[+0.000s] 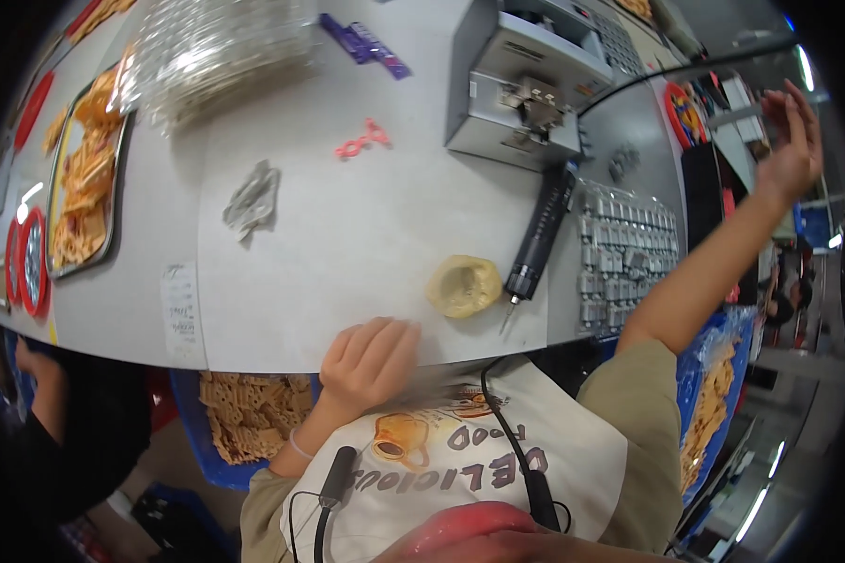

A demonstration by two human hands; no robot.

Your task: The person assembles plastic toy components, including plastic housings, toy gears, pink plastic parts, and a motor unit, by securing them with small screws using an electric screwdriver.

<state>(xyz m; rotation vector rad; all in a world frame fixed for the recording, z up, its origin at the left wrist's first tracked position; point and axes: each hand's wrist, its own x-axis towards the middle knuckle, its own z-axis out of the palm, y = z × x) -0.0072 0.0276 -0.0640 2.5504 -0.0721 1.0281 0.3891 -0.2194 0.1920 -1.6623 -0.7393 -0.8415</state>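
Note:
My left hand (370, 364) rests at the table's near edge, its fingers curled together and slightly blurred; its palm side is hidden. My right hand (792, 150) is raised far out to the right, fingers stretched and apart, beside a grey strip (737, 116) that I cannot identify. Nearest to the left hand on the table is a yellowish, shallow cup-like piece (466, 287). Just right of it lies a black electric screwdriver (541, 235), its bit pointing toward me. A clear tray of small metal parts (626, 258) sits beneath my right forearm.
A grey machine (516, 89) stands at the back right. Pink plastic pieces (363, 140), crumpled plastic (251, 201), purple wrappers (364, 45) and stacked clear trays (221, 61) lie on the table. Left is a metal tray (115, 220) of orange parts; below, a blue bin (186, 413). Another person's arm (47, 389) is left.

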